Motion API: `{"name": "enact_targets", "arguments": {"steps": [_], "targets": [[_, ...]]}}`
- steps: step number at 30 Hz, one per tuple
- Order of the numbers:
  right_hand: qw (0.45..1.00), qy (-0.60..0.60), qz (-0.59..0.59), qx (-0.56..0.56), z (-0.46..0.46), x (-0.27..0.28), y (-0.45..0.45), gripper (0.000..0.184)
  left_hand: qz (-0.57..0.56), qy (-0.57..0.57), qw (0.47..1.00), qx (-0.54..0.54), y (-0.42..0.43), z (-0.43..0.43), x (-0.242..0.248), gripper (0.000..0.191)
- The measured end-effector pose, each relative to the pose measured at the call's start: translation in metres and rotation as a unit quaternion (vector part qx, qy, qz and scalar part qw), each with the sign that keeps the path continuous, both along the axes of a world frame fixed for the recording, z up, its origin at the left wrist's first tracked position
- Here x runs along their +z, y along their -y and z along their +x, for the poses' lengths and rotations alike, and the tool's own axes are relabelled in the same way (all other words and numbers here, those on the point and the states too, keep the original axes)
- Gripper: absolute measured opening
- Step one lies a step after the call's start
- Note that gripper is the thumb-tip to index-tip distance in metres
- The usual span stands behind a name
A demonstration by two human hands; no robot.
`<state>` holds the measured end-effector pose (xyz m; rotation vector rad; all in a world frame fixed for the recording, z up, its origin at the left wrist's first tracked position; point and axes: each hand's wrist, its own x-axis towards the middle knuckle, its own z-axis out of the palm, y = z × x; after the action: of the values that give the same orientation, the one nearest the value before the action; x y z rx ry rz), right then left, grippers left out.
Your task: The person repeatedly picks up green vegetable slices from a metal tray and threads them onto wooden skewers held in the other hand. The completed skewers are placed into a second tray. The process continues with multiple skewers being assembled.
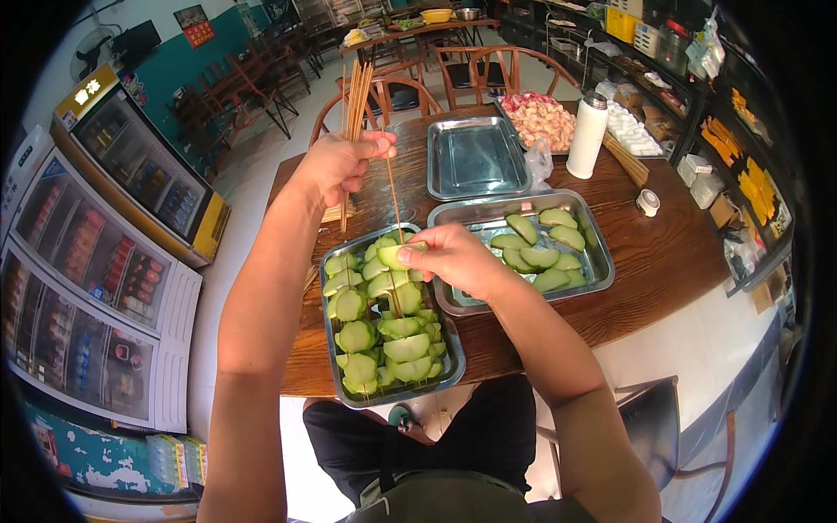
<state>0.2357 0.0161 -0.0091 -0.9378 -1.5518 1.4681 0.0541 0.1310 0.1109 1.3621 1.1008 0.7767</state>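
Note:
My left hand [346, 160] grips a bundle of bamboo skewers [358, 98] and pinches one single skewer [394, 189] between thumb and finger. That skewer slants down to a pale green half-moon vegetable slice [391, 256], which my right hand [461, 258] holds; the skewer appears to pass into it. Below both hands lies a metal tray [460, 359] loaded with skewered green slices [356, 337] in rows. Right of it, a second metal tray [595, 274] contains several loose slices [539, 257]. Part of that tray's left side is hidden behind my right hand.
A third metal tray [477, 160] lies farther back, beside a tray of cut raw meat [536, 121]. A white bottle [587, 140] stands uncapped near more skewers [624, 160] and a white cap [648, 202]. Wooden chairs [399, 98] line the table's far edge.

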Motion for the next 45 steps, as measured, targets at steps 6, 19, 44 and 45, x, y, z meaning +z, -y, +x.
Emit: {"name": "enact_targets", "arguments": {"steps": [6, 19, 44, 45], "targets": [[1.0, 0.02, 0.007, 0.005, 0.003, -0.005, -0.005, 0.032, 0.036, -0.022, 0.997, 0.063, 0.004, 0.005, -0.014, 0.017], [0.813, 0.576, 0.076, -0.048, 0.065, -0.009, -0.011, 0.054, 0.128, 0.145, 0.976, 0.098, 0.046, -0.008, 0.001, 0.017], [0.925, -0.367, -0.075, -0.059, 0.047, 0.001, -0.021, 0.023, -0.035, 0.119, 0.992, -0.019, 0.13, 0.032, -0.058, 0.015], [0.927, -0.361, -0.076, -0.061, 0.046, 0.001, -0.021, 0.022, -0.026, 0.123, 0.992, -0.021, 0.129, 0.032, -0.058, 0.015]]}}
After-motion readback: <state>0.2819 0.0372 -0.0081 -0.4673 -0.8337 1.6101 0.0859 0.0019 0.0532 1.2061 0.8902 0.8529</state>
